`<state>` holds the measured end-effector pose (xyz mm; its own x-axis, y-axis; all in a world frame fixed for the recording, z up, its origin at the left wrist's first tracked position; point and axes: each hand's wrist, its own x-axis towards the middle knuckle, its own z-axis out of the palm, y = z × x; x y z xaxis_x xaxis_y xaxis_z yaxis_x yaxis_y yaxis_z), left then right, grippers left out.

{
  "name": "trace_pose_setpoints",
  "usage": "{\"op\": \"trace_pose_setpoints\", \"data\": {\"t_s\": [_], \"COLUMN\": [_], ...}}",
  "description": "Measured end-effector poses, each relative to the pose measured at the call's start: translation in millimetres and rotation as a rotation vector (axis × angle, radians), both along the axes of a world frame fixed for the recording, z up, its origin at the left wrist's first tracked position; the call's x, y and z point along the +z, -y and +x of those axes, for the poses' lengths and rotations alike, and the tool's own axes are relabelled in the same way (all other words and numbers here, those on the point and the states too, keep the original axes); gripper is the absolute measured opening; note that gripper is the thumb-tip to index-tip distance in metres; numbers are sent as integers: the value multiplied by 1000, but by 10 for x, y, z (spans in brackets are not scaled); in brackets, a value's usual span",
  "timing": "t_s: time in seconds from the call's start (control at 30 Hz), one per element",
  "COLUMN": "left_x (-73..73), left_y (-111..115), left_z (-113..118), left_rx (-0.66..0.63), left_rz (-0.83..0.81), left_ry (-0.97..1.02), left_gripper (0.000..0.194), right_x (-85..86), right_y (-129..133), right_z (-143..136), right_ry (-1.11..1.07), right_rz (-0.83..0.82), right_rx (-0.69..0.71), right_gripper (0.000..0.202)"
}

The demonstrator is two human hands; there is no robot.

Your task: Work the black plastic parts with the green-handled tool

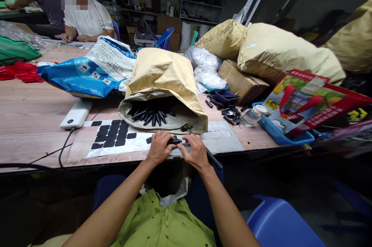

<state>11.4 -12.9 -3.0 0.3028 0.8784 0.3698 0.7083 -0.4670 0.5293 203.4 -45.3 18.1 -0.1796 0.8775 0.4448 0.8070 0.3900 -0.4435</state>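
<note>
At the table's front edge, my left hand (159, 148) is closed on a short black cylindrical piece (174, 141). My right hand (197, 151) is beside it, fingers bent at the right end of that piece; whether it grips anything is unclear. A long black rod (214, 159) slants past the right hand over the edge. Just behind the hands lies an open yellow woven sack (165, 69) with several black pieces (153, 117) in its mouth. Left of the hands, black rounded squares (112, 134) lie in rows on a white sheet (139, 144).
A white power bank (76, 115) with a cable lies left, near a blue-white bag (87, 72). To the right are loose black parts (229, 112), a clear jar (253, 116) and a blue basket (283, 132). Two people sit across the table; a blue chair (285, 222) stands lower right.
</note>
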Motion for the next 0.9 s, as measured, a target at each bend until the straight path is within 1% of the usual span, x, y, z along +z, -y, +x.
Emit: {"op": "trace_pose_setpoints", "data": {"t_s": [0.07,0.13,0.2,0.23,0.33,0.47,0.57,0.67,0.73,0.83,0.9], "left_x": [-10,-18,-23,-24,-21,-18,-13,0,12,21,18], "left_y": [-28,-50,-61,-62,-56,-48,-53,-57,-58,-58,-62], "left_z": [5,6,5,4,2,-7,-19,-31,-36,-42,-47], "left_rx": [18,24,20,17,10,-7,-22,-35,-48,-58,-63], "left_rz": [-28,-49,-60,-62,-54,-37,-49,-68,-76,-78,-81], "left_ry": [-5,-4,-2,-1,0,16,31,47,51,44,37], "left_gripper": [15,18,19,19,18,16,13,13,13,14,13], "right_x": [58,90,91,81,31,-10,18,83,125,164,187], "right_y": [35,59,71,73,71,92,167,296,395,522,579], "right_z": [72,146,215,244,307,323,303,276,253,209,177], "right_ry": [24,107,205,241,277,244,237,246,231,184,148], "right_rz": [26,23,-16,-43,-114,-129,-112,-97,-138,-260,-261], "right_rx": [-165,-336,-442,-463,-440,-407,-410,-400,-391,-399,-380], "right_gripper": [26,30,32,29,12,8,9,8,10,19,29]}}
